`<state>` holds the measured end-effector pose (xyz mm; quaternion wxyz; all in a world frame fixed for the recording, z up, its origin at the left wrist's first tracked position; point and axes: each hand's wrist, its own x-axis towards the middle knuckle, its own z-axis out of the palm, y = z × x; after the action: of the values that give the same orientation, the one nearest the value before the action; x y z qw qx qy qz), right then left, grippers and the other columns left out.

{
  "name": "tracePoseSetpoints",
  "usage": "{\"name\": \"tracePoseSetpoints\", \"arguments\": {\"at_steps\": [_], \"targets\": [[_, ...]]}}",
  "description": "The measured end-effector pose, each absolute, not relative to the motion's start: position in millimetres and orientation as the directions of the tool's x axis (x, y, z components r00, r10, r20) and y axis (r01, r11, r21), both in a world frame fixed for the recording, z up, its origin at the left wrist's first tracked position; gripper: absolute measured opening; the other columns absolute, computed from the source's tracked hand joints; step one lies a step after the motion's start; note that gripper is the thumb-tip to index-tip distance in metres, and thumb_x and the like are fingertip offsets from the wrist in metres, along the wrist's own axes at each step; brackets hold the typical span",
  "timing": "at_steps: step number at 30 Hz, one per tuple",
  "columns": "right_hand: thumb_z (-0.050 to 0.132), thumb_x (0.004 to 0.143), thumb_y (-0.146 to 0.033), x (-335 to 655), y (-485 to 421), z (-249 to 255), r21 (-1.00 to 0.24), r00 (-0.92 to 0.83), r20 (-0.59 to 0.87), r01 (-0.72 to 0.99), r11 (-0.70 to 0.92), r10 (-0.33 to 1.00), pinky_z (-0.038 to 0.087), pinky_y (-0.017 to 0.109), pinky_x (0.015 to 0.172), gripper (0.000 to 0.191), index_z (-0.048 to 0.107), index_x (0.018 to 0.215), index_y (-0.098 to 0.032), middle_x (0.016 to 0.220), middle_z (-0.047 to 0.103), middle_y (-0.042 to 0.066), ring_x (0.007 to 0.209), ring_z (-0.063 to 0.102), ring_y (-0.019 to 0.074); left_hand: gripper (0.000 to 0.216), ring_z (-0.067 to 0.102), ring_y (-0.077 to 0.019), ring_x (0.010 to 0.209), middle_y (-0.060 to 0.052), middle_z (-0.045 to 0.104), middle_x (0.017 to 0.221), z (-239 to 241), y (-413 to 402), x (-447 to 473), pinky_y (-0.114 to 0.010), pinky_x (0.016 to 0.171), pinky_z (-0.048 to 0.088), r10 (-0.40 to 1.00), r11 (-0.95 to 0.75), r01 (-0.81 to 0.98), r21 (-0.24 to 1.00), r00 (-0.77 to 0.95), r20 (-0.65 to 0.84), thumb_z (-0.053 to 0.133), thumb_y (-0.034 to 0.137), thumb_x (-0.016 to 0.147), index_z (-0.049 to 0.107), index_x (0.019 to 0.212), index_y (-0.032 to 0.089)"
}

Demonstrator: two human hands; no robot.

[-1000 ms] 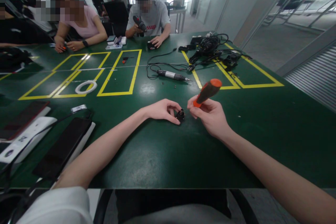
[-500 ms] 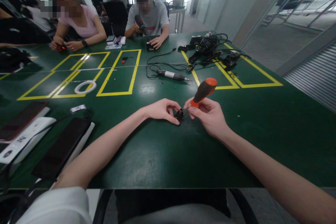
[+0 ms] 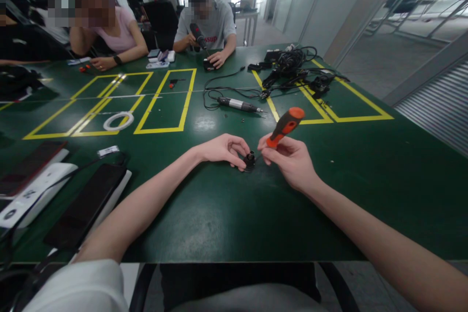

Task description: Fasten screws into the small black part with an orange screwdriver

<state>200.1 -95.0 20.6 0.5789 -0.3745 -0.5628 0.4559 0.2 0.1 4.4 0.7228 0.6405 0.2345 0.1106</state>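
With left grip [image 3: 224, 151] pinched shut on the part [image 3: 250, 160] at its 3 o'clock on the tabletop [image 3: 219, 214] and right grip [image 3: 288, 158] closed round the screwdriver [image 3: 284, 126] leaning toward 1 o'clock, could well slip if pressed off-axis, jabbing the left grip or flicking the part away.

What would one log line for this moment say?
left hand: pinches small black round part on green table | right hand: grips orange-and-black-handled screwdriver, tip toward part | beyond: grey corded power tool lying flat
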Motion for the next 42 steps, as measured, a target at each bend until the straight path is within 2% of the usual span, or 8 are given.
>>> {"name": "tracePoseSetpoints", "arguments": {"at_steps": [7, 10, 14, 22, 28, 35, 39, 42], "targets": [[0.083, 0.083, -0.047, 200.8, -94.8, 18.1, -0.944, -0.101, 0.301, -0.171, 0.282, 0.948, 0.05, 0.028, 0.053, 0.027, 0.078, 0.087, -0.021, 0.072, 0.072, 0.002, 0.052, 0.058, 0.0113, 0.047, 0.075, -0.0131, 0.065, -0.006, 0.078, 0.073, 2.8, 1.2, -0.7, -0.021, 0.063, 0.056, 0.47, 0.175, 0.169, 0.97, 0.851, -0.233, 0.098, 0.026, 0.059, 0.063, 0.085, 0.011], [0.086, 0.08, -0.049, 199.8, -95.8, 18.7, -0.942, -0.101, 0.296, -0.198, 0.272, 0.95, 0.052, 0.027, 0.054, 0.033, 0.073, 0.093, -0.022, 0.073, 0.073, 0.001, 0.052, 0.06, 0.0119, 0.05, 0.077, -0.0147, 0.067, -0.006, 0.079, 0.08, 3.8, 1.2, -0.5, -0.021, 0.062, 0.056, 0.465, 0.177, 0.144, 0.974, 0.859, -0.212, 0.098, 0.022, 0.058, 0.066, 0.095, 0.011], [0.089, 0.075, -0.05, 199.4, -95.4, 19.5, -0.951, -0.04, 0.281, -0.143, 0.273, 0.959, 0.052, 0.027, 0.051, 0.037, 0.066, 0.079, -0.022, 0.068, 0.072, 0.0, 0.05, 0.058, 0.0115, 0.058, 0.077, -0.0163, 0.068, -0.007, 0.079, 0.088, 6.0, 0.1, 0.3, -0.023, 0.063, 0.058, 0.469, 0.163, 0.132, 0.978, 0.861, -0.195, 0.096, 0.017, 0.058, 0.066, 0.106, 0.012], [0.084, 0.079, -0.053, 201.5, -94.1, 17.4, -0.954, -0.059, 0.29, -0.103, 0.283, 0.955, 0.051, 0.03, 0.052, 0.034, 0.076, 0.08, -0.021, 0.07, 0.07, 0.002, 0.051, 0.057, 0.0125, 0.048, 0.075, -0.0134, 0.065, -0.006, 0.078, 0.074, 1.4, 1.0, -1.1, -0.022, 0.064, 0.057, 0.486, 0.154, 0.159, 0.975, 0.847, -0.214, 0.099, 0.027, 0.057, 0.062, 0.083, 0.011], [0.085, 0.081, -0.049, 200.5, -95.4, 16.7, -0.94, -0.066, 0.32, -0.151, 0.307, 0.945, 0.054, 0.028, 0.055, 0.033, 0.069, 0.087, -0.022, 0.074, 0.073, 0.0, 0.053, 0.061, 0.0121, 0.047, 0.076, -0.0135, 0.066, -0.006, 0.078, 0.072, 0.4, 2.0, -1.3, -0.022, 0.064, 0.057, 0.482, 0.16, 0.153, 0.975, 0.85, -0.213, 0.099, 0.028, 0.058, 0.064, 0.086, 0.011], [0.084, 0.079, -0.055, 201.3, -93.2, 15.9, -0.951, -0.029, 0.295, -0.109, 0.29, 0.955, 0.053, 0.029, 0.054, 0.037, 0.071, 0.081, -0.021, 0.073, 0.072, 0.001, 0.052, 0.059, 0.012, 0.057, 0.077, -0.0155, 0.07, -0.01, 0.08, 0.096, 3.4, 1.0, -1.3, -0.024, 0.066, 0.059, 0.49, 0.144, 0.131, 0.981, 0.852, -0.185, 0.098, 0.019, 0.056, 0.07, 0.105, 0.01], [0.084, 0.08, -0.055, 200.5, -94.3, 15.9, -0.944, -0.056, 0.302, -0.156, 0.291, 0.952, 0.053, 0.029, 0.054, 0.037, 0.071, 0.09, -0.022, 0.076, 0.073, 0.001, 0.052, 0.061, 0.0123, 0.054, 0.077, -0.0152, 0.069, -0.007, 0.079, 0.083, 3.5, 0.2, -0.4, -0.024, 0.065, 0.058, 0.493, 0.155, 0.129, 0.979, 0.849, -0.19, 0.099, 0.021, 0.055, 0.067, 0.097, 0.01], [0.086, 0.078, -0.051, 200.5, -95.5, 17.0, -0.944, -0.039, 0.313, -0.127, 0.306, 0.949, 0.054, 0.028, 0.054, 0.036, 0.067, 0.084, -0.022, 0.074, 0.073, 0.0, 0.053, 0.06, 0.0121, 0.051, 0.074, -0.0132, 0.063, -0.006, 0.078, 0.075, 3.1, 0.4, 0.2, -0.022, 0.06, 0.056, 0.487, 0.159, 0.131, 0.979, 0.852, -0.193, 0.1, 0.026, 0.055, 0.065, 0.089, 0.011]]}}
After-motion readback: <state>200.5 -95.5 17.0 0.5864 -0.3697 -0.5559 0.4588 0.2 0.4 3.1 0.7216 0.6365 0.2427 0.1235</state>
